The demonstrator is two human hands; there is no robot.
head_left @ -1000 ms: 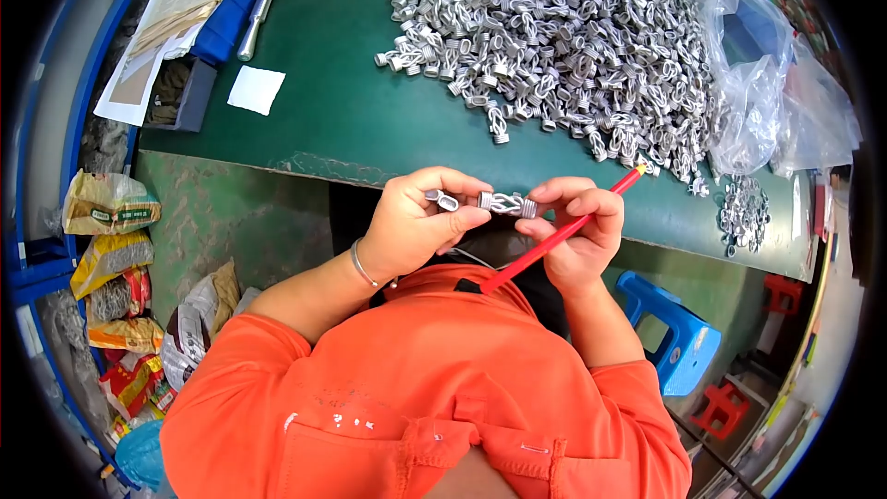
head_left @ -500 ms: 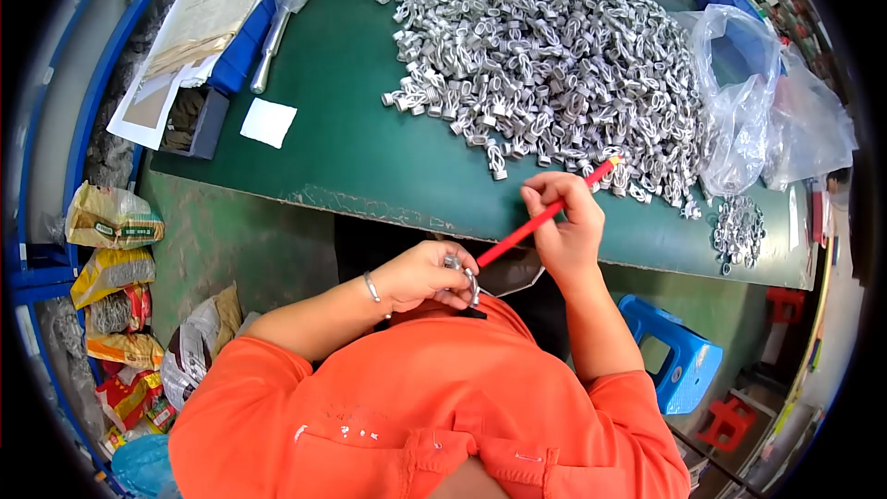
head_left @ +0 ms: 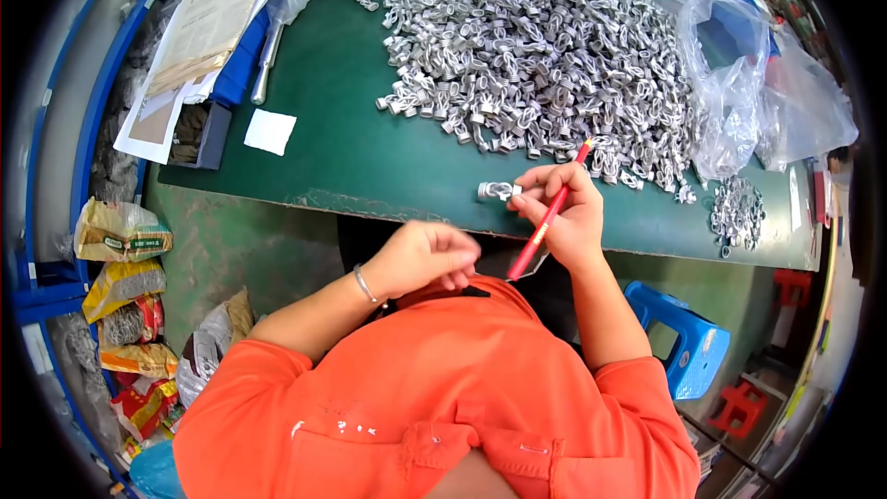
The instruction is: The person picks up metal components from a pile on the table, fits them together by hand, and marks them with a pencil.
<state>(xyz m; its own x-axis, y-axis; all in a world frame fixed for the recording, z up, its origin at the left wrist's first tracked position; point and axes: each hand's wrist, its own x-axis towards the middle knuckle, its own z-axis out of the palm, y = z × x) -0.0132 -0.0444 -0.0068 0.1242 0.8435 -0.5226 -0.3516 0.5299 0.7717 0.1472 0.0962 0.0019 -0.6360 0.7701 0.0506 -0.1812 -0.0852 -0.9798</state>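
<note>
My right hand (head_left: 568,212) is closed around a slim red pen-shaped tool (head_left: 545,231) with a yellow upper end, its lower end slanting down toward my shirt. At the thumb and index fingertips of the same hand is a small silver looped metal part (head_left: 497,191), over the table's near edge. My left hand (head_left: 430,259) hovers in front of my body, its fingers loosely bent and slightly blurred, with nothing visible in them. A large heap of similar metal parts (head_left: 545,55) lies beyond my right hand.
The green table (head_left: 323,129) carries a white paper square (head_left: 270,132), clear plastic bags (head_left: 730,102) and a small pile of metal pieces (head_left: 737,212). A blue stool (head_left: 688,342) stands at right below. Printed sacks (head_left: 125,231) line the left shelf.
My left hand has come away from the red tool and the metal part. The part is now at my right fingertips, and the tool has swung steeper.
</note>
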